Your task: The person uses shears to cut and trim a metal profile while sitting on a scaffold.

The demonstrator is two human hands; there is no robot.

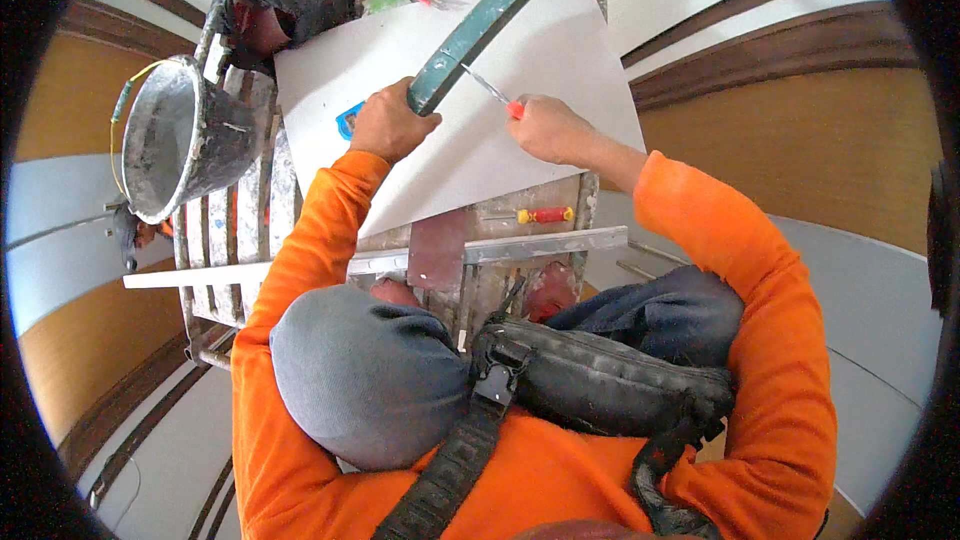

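Gripping a green bar (490, 30) by its near end, left hand (392, 122), my fingers wrapped around it | right hand (553, 130), my fingers curled around a slim tool's (488, 88) red handle, tip at the bar's edge | bar slanting over a white board (565, 55)

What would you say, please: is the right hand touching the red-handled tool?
Touching: the head view shows the right hand closed around the red-handled tool, with a bit of red handle and the metal shaft sticking out of the grip.
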